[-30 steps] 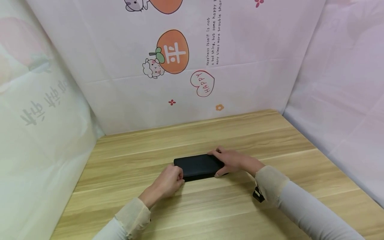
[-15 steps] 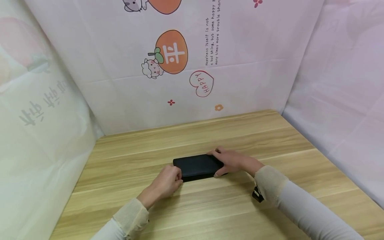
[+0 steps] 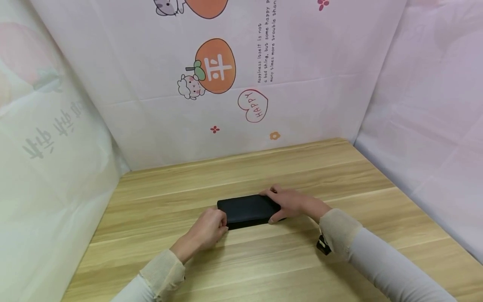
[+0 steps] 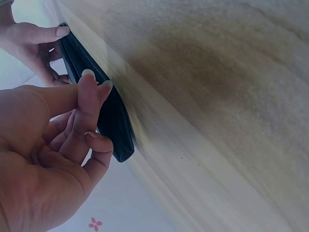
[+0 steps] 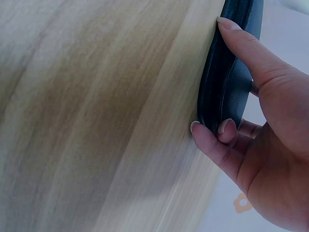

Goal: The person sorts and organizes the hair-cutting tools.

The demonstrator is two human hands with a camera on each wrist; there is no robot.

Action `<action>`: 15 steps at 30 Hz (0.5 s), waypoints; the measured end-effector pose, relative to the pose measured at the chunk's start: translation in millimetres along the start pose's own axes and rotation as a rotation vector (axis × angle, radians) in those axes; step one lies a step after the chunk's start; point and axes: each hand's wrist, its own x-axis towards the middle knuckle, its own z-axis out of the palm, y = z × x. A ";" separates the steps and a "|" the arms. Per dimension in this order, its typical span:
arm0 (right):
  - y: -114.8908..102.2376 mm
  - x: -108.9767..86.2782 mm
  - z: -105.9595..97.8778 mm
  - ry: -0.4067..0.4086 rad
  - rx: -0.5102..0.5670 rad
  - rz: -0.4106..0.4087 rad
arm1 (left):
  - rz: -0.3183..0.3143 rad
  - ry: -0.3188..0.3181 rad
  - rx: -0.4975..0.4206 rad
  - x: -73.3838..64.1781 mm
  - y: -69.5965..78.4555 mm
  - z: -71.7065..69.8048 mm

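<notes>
A flat black zip case (image 3: 247, 209), leather-like with a stitched zipper edge, lies on the wooden table in the head view. My right hand (image 3: 292, 202) grips its right end, thumb on the near side and fingers at the far side. In the right wrist view the zipper runs along the case (image 5: 224, 72) between thumb and fingers. My left hand (image 3: 209, 226) pinches with thumb and forefinger at the near left corner. From the left wrist view, the fingertips (image 4: 89, 77) meet against the case edge (image 4: 116, 125); whatever small part sits between them is hidden.
The wooden table (image 3: 170, 188) is bordered by a white printed sheet (image 3: 309, 96) at the back and by pale sheets on the left (image 3: 56, 188) and right (image 3: 426, 126). A small black device (image 3: 323, 245) shows under the right cuff.
</notes>
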 end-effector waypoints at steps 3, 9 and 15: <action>-0.8 0.0 0.1 -0.004 0.002 0.000 | 0.000 0.004 0.000 -0.4 -0.8 0.7; 0.2 1.0 0.3 0.000 0.015 0.004 | -0.013 0.004 -0.007 -1.2 -2.6 -0.3; 2.3 1.5 1.3 0.001 0.014 0.004 | -0.013 0.012 -0.012 -2.0 -2.5 -1.3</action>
